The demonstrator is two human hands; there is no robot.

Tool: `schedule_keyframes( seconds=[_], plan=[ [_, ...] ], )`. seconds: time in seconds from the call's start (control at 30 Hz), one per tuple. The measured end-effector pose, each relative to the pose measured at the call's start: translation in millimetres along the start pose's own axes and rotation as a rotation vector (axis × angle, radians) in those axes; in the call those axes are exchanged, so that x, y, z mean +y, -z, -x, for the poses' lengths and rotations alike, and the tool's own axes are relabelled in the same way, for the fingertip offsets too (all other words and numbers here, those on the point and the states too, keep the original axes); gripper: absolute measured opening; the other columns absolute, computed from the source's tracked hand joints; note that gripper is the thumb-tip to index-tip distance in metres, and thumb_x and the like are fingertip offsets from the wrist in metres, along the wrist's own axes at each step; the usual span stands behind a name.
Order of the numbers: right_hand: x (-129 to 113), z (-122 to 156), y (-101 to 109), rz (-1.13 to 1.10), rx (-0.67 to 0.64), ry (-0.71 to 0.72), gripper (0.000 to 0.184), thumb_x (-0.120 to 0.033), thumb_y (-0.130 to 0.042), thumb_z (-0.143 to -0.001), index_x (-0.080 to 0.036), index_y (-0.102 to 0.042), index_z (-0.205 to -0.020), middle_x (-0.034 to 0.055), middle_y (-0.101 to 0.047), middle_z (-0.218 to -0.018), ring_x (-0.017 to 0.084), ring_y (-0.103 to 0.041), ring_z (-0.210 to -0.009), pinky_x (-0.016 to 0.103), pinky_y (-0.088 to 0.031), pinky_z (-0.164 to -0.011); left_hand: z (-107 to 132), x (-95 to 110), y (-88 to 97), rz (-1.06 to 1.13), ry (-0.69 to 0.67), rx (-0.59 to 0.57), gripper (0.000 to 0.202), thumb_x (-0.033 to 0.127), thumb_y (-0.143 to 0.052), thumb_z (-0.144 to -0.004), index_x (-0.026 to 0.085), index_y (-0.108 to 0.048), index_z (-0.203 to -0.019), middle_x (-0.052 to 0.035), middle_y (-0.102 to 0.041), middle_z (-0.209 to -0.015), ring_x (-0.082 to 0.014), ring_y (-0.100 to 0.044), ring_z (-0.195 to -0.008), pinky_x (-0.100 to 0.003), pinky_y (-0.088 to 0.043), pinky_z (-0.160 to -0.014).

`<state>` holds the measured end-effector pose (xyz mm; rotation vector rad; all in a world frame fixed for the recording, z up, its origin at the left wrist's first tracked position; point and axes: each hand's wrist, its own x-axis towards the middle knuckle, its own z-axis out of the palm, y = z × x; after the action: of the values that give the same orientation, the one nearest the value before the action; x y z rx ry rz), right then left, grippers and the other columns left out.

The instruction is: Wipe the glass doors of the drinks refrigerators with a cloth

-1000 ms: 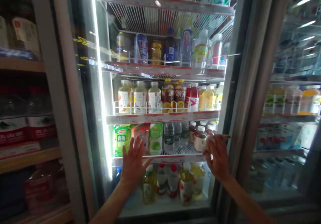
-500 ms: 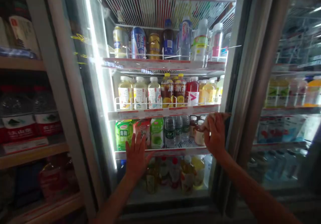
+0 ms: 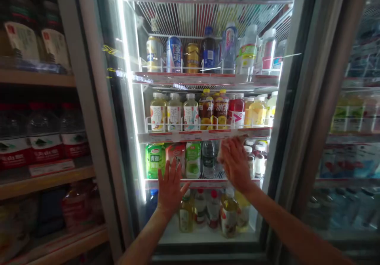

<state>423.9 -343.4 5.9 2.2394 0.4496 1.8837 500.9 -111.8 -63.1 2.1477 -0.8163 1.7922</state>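
The person's right hand [image 3: 237,168] holds a pale cloth [image 3: 222,152] under its bent fingers, up against the glass door [image 3: 166,245] of a lit drinks cooler. The left hand [image 3: 170,189] is bare and wide, fingers spread, its palm turned to the same glass; the glare does not show whether the whole palm touches. Behind the cloth runs a row of drinks: a clear bottle [image 3: 208,160] just to its left, small white-capped bottles [image 3: 260,161] to its right. Behind the left fingertips stands a red pouch [image 3: 175,154], with a green pouch [image 3: 154,162] on one side and a green bottle [image 3: 192,162] on the other. One shelf higher are white-labelled tea bottles [image 3: 174,112] and a red bottle [image 3: 236,110]; above those, cans [image 3: 174,55]. A bright light strip [image 3: 127,75] edges the left side
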Motion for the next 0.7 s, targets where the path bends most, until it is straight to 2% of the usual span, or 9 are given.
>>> schedule_keyframes(
  seconds=[0.07,0.13,0.27,0.33,0.43,0.47,0.6,0.63,0.7],
  plan=[
    [-9,5,-3,-0.036,-0.093,0.169,0.051,-0.010,-0.041,-0.082,-0.020,-0.042,-0.132,0.0077,-0.041,-0.139,0.021,-0.023,-0.135,0.045,-0.028,-0.108,2,0,-1.4,0.008,0.007,-0.014,0.075,0.039,-0.052,-0.083,0.014,-0.013,-0.142,-0.0172,-0.029,-0.144,-0.0273,-0.011,-0.137,-0.052,-0.015,-0.110],
    [-15,5,-5,-0.042,-0.160,0.248,0.047,-0.010,-0.041,-0.082,-0.021,-0.047,-0.127,0.0059,-0.048,-0.134,0.018,-0.025,-0.135,0.043,-0.026,-0.109,3,-1,-2.8,0.019,0.013,-0.016,0.075,0.040,-0.053,-0.082,0.015,-0.015,-0.142,-0.0164,-0.030,-0.144,-0.0274,-0.012,-0.137,-0.052,-0.015,-0.110],
    [-19,-13,-10,0.009,-0.041,0.063,0.045,-0.014,-0.043,-0.082,-0.015,-0.048,-0.127,0.0130,-0.042,-0.138,0.024,-0.021,-0.136,0.048,-0.025,-0.107,5,-1,-4.6,0.003,0.010,-0.007,0.075,0.040,-0.052,-0.083,0.014,-0.014,-0.142,-0.0170,-0.029,-0.144,-0.0274,-0.011,-0.137,-0.053,-0.014,-0.110],
    [-23,-17,-14,-0.016,-0.012,0.102,0.044,-0.012,-0.043,-0.081,-0.015,-0.049,-0.125,0.0119,-0.042,-0.138,0.023,-0.020,-0.136,0.047,-0.025,-0.108,6,-1,-4.5,-0.015,0.002,-0.019,0.075,0.040,-0.052,-0.083,0.013,-0.014,-0.142,-0.0174,-0.029,-0.144,-0.0275,-0.011,-0.137,-0.053,-0.014,-0.110],
    [-31,-19,-18,-0.088,-0.107,0.299,0.042,-0.010,-0.042,-0.081,-0.019,-0.053,-0.120,0.0059,-0.048,-0.134,0.018,-0.021,-0.136,0.042,-0.020,-0.111,6,-4,-1.3,-0.014,-0.017,-0.038,0.071,0.037,-0.050,-0.084,0.015,-0.016,-0.142,-0.0150,-0.029,-0.144,-0.0259,-0.011,-0.137,-0.051,-0.015,-0.111],
    [-32,-21,-19,-0.096,-0.120,0.311,0.041,-0.011,-0.042,-0.082,-0.019,-0.053,-0.121,0.0057,-0.049,-0.133,0.017,-0.021,-0.136,0.042,-0.019,-0.111,6,-6,0.9,-0.006,-0.027,-0.048,0.067,0.034,-0.049,-0.085,0.016,-0.017,-0.141,-0.0136,-0.030,-0.144,-0.0249,-0.011,-0.137,-0.049,-0.016,-0.111],
    [-43,-33,-26,-0.057,-0.040,0.095,0.047,-0.016,-0.043,-0.083,-0.015,-0.045,-0.130,0.0110,-0.041,-0.139,0.022,-0.016,-0.137,0.048,-0.020,-0.110,6,-23,14.7,0.046,-0.077,-0.117,0.057,0.027,-0.047,-0.085,0.020,-0.027,-0.138,-0.0103,-0.035,-0.142,-0.0230,-0.016,-0.137,-0.046,-0.021,-0.110],
    [-48,-33,-28,-0.061,-0.043,0.089,0.048,-0.015,-0.043,-0.083,-0.015,-0.043,-0.131,0.0108,-0.040,-0.140,0.022,-0.015,-0.137,0.048,-0.020,-0.109,7,-29,18.7,0.048,-0.067,-0.127,0.056,0.027,-0.046,-0.085,0.020,-0.028,-0.138,-0.0107,-0.035,-0.142,-0.0234,-0.017,-0.137,-0.046,-0.022,-0.109],
    [-60,-27,-34,-0.106,-0.107,0.210,0.048,-0.015,-0.044,-0.082,-0.018,-0.045,-0.130,0.0079,-0.041,-0.139,0.021,-0.018,-0.137,0.046,-0.021,-0.110,10,-42,25.8,0.021,-0.010,-0.134,0.056,0.027,-0.046,-0.085,0.020,-0.027,-0.138,-0.0120,-0.033,-0.143,-0.0243,-0.018,-0.136,-0.047,-0.023,-0.109]
  ],
)
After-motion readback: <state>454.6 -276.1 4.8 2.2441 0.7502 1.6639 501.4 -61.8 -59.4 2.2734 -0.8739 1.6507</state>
